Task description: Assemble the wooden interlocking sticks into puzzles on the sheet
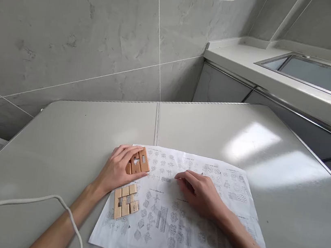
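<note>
A white instruction sheet [201,219] printed with many small puzzle diagrams lies on a grey table [67,143]. My left hand [117,170] rests at the sheet's upper left corner, fingers curled round a small group of notched wooden puzzle bars [139,162]. A second cluster of pale wooden blocks [125,204] lies on the sheet just below that hand, untouched. My right hand [199,190] lies on the middle of the sheet, fingers bent and pointing left, fingertips pressing on the paper beside a diagram; nothing shows in it.
A white cable [19,202] runs across the table's near left and over my left forearm. Tiled grey wall stands behind the table. To the right is a white counter [253,66] with a sunken steel sink [323,76].
</note>
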